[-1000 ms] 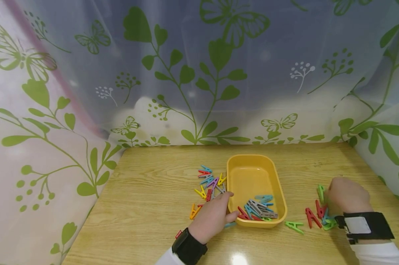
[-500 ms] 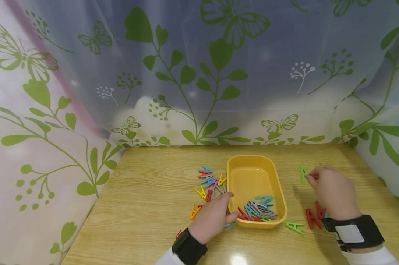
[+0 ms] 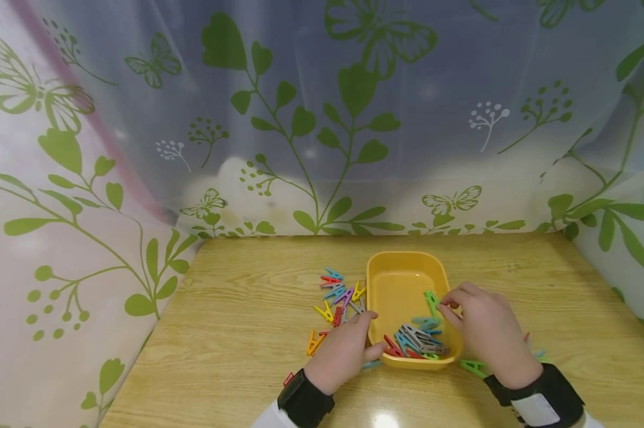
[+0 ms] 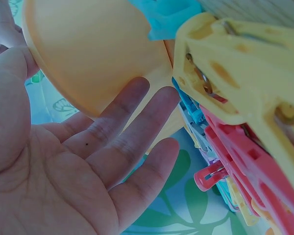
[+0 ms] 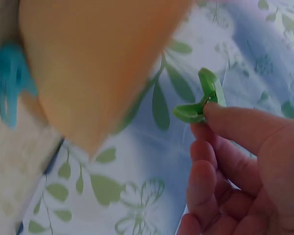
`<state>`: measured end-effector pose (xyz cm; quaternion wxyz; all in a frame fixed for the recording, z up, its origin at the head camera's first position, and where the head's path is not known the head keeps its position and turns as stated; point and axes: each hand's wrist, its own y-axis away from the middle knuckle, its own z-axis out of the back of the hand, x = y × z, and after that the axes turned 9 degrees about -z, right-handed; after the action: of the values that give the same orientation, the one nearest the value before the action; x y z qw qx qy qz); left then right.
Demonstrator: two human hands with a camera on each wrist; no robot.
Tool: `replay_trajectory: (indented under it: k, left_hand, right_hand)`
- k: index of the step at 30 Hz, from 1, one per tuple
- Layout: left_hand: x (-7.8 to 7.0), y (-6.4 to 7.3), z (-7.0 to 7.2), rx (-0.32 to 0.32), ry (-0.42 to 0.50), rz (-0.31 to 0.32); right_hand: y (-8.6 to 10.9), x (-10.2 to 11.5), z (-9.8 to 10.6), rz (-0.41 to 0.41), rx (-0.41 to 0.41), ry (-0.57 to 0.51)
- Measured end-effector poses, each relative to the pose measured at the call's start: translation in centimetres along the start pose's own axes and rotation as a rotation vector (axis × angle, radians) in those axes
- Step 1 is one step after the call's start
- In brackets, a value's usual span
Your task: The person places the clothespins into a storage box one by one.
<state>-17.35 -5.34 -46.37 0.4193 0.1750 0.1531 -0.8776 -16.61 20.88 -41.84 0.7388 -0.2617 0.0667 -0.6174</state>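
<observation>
Between thumb and fingertips, my right hand [image 3: 490, 327] pinches a green clothespin [image 3: 432, 304] over the right side of the yellow tub [image 3: 406, 257]. In the right wrist view the same green clothespin [image 5: 206, 98] shows its splayed ends beyond the thumb. My left hand [image 3: 340, 351] rests at the tub's left wall with its fingers extended; the left wrist view shows the palm [image 4: 54, 181] facing the camera and the fingers along the tub's side [image 4: 103, 54]. Several clothespins, among them grey ones [image 3: 419, 337], lie at the near end inside the tub.
Left of the tub, several coloured clothespins lie on the wooden table [image 3: 236, 309], including a purple one [image 3: 344, 295] and an orange one [image 3: 315, 342]. A green clothespin [image 3: 474, 367] lies right of the tub, partly behind my right wrist. A patterned curtain [image 3: 300, 119] borders the table's back.
My right hand has lifted a green clothespin from the pile at the right and carried it leftward over the tub. My left hand has stayed in place.
</observation>
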Motion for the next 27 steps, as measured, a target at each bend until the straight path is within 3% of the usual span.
replay_trajectory:
  k: [6,15,27]
  left_hand:
    - [0.0,0.1,0.0,0.003,-0.004,-0.003]
    - [0.0,0.1,0.1,0.000,-0.002,0.000]
    - [0.0,0.1,0.1,0.005,-0.005,0.014]
  right_hand:
    - [0.9,1.5,-1.4,0.048,0.105,0.033]
    - [1.7,1.9,-3.3,0.111,0.211,0.091]
    - [1.7,2.0,-3.4,0.089,0.270,0.085]
